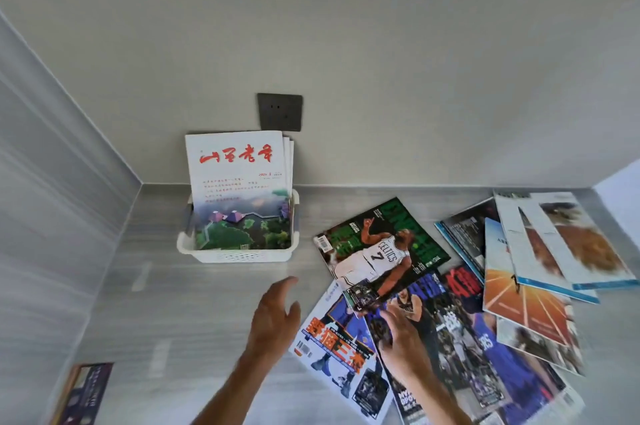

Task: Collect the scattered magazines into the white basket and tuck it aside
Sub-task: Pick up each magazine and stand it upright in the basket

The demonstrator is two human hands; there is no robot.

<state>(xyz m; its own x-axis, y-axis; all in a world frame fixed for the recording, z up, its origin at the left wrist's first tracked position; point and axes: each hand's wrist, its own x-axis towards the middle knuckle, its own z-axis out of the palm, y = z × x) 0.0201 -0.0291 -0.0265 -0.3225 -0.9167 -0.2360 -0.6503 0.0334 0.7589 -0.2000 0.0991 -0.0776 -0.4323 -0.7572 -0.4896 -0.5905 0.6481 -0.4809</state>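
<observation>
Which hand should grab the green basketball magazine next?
Probably the right hand: it already lies on the pile just below the green magazine. The left hand hangs open over bare counter beside it.

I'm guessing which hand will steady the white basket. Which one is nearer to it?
The left hand. It hovers open just in front of the white basket; the right hand is farther right, over the basketball magazines.

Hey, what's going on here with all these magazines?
A person is gathering magazines off a grey counter into a white basket, which already holds a few standing upright. The right hand rests on the loose pile, on a basketball magazine. The left hand hovers open beside the pile. Most magazines are still scattered.
</observation>
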